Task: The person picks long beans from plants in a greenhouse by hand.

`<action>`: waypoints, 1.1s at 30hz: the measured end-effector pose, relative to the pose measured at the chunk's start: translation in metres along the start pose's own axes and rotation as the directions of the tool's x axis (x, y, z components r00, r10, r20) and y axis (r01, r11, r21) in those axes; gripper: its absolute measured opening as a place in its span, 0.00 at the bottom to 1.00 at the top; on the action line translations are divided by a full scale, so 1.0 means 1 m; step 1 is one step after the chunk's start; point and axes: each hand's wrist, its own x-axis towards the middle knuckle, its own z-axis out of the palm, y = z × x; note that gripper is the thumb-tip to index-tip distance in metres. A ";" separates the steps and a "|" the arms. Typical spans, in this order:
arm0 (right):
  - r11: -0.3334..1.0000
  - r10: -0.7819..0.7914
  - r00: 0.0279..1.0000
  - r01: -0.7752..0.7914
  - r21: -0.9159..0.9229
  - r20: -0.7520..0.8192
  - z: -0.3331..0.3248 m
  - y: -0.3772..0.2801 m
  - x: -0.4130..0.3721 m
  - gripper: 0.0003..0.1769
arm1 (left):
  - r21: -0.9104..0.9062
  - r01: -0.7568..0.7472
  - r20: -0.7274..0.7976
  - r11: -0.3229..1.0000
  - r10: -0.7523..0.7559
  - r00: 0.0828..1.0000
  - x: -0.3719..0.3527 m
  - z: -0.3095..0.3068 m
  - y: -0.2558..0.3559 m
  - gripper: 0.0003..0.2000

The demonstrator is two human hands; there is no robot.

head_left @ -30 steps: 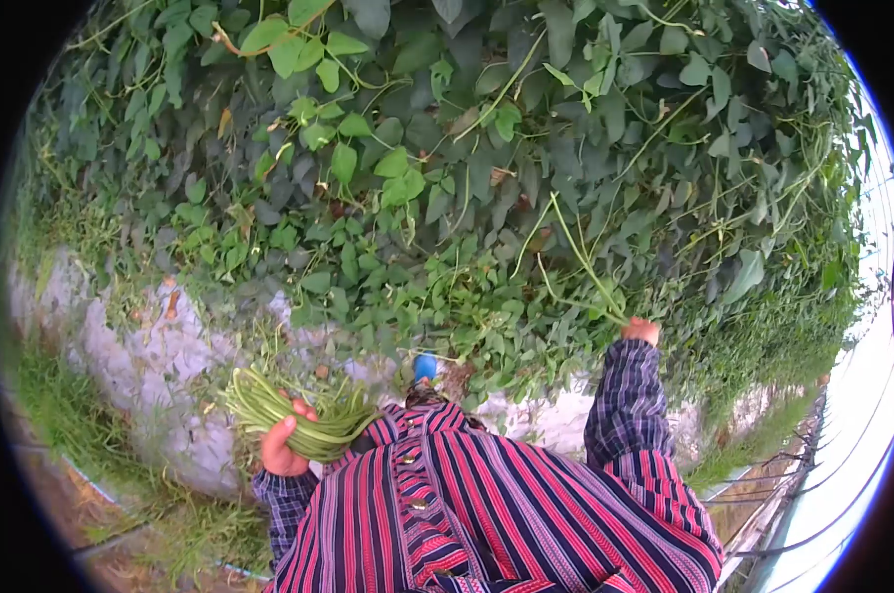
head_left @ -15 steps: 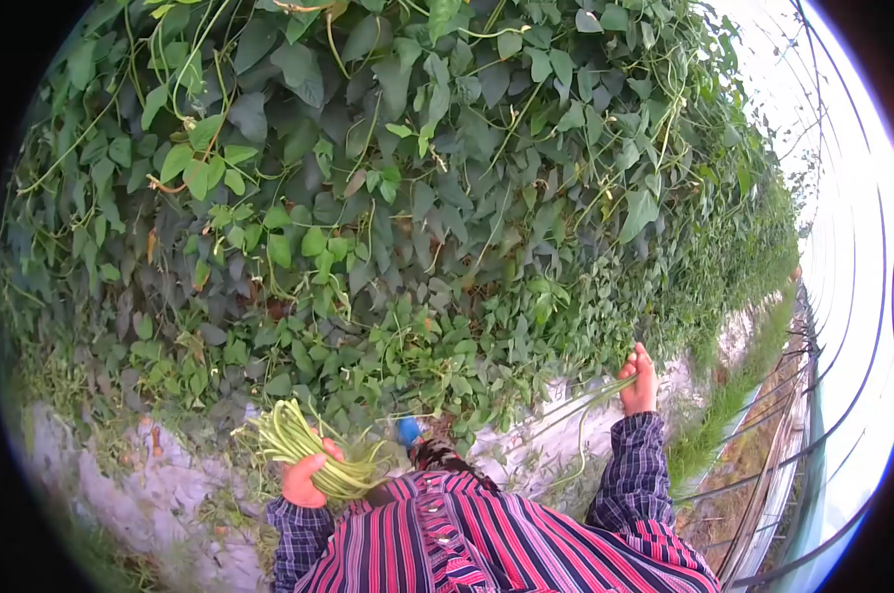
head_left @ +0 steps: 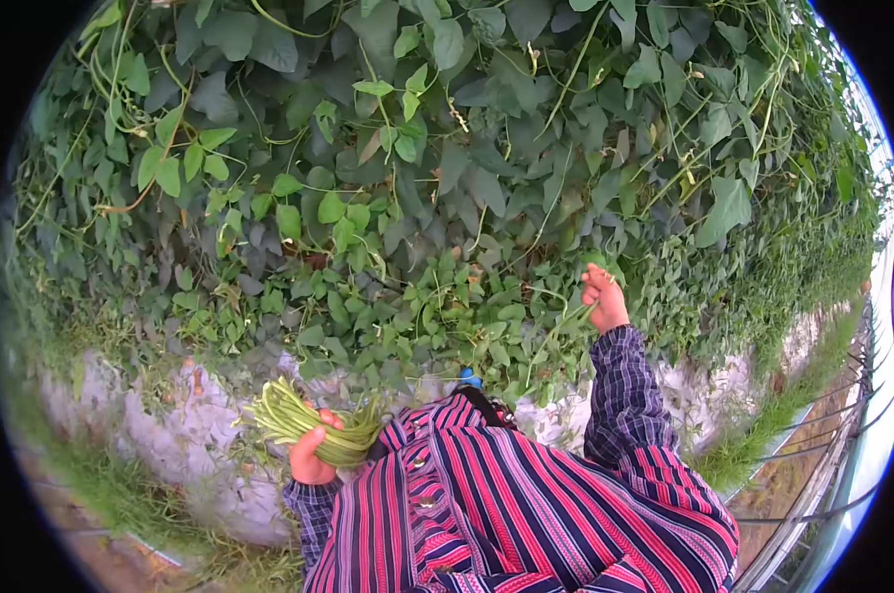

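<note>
My left hand point(head_left: 315, 457) is closed around a thick bunch of long beans point(head_left: 287, 415), low in front of my body. The pale green bean ends fan out to the left, and the rest curves back to the right of the hand against my striped clothing. My right hand point(head_left: 603, 296) is raised at the lower face of the leafy bean vines point(head_left: 437, 198), fingers curled. Thin long beans point(head_left: 568, 322) trail down and left from its grip, partly lost against the leaves.
Whitish ground sheeting point(head_left: 195, 420) runs along the foot of the vines, with strips of grass point(head_left: 763, 430) beside it. Curved frame hoops and a rail stand at the far right. A blue shoe tip point(head_left: 469, 378) shows below the leaves.
My right hand has moved up and slightly left to the vines with the long beans. My left hand still grips its bunch. The view has shifted, bringing the foliage closer.
</note>
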 end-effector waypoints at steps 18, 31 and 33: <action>0.936 0.323 0.779 -0.180 -0.302 0.538 0.095 -0.011 0.026 0.17 | 0.202 0.039 -0.137 0.979 -0.011 0.991 0.039 0.137 -0.087 0.22; 0.943 -0.017 0.518 0.292 -0.158 0.855 0.156 0.011 -0.130 0.25 | 0.357 -0.185 0.312 0.915 0.070 0.948 0.072 0.174 -0.112 0.25; 0.955 -0.047 0.543 0.269 -0.121 0.839 0.165 0.027 -0.151 0.25 | 0.356 -0.224 0.293 0.907 0.119 0.949 0.065 0.164 -0.107 0.25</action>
